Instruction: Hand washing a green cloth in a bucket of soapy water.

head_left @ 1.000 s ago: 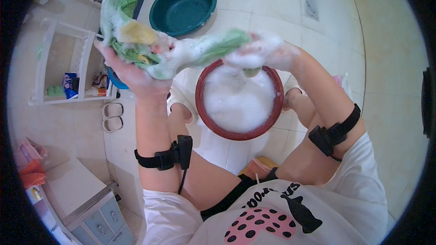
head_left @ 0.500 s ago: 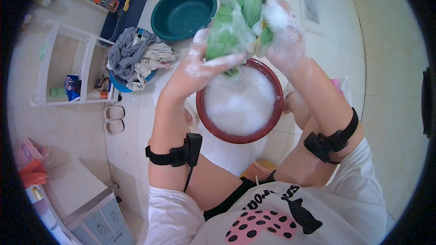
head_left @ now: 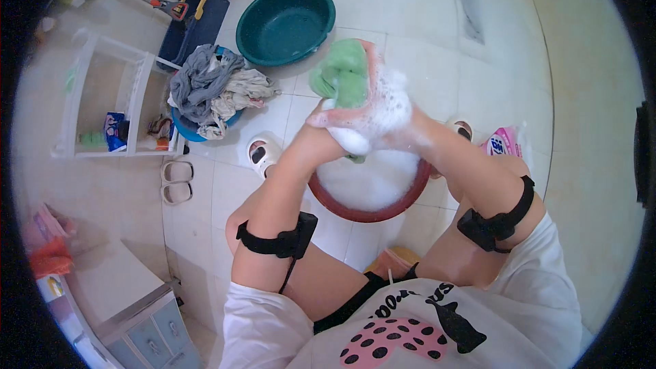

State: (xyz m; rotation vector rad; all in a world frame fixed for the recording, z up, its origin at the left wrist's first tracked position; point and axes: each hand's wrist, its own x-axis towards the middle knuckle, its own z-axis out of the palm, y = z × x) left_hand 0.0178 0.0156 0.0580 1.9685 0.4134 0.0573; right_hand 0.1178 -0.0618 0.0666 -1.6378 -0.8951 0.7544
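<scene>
A wet green cloth is bunched up between my hands over the far rim of a dark red basin. My right hand, thick with white suds, is closed round the cloth, its fingers along the right side and its thumb reaching left. My left hand is closed on the lower part, just beneath and left of the right one; most of its fingers are hidden behind foam and the other hand. A small end of cloth pokes out below. White foam fills the basin.
Beyond lies a dark green basin. Left of it, grey and pale laundry heaps over a blue basin beside a white shelf. Beige slippers lie on the tiles. A pink-and-white packet stands near my right knee.
Both hands have come lower, nearer the basin, and closer together. The cloth, spread and hanging between them before, is now squeezed into a compact bunch.
</scene>
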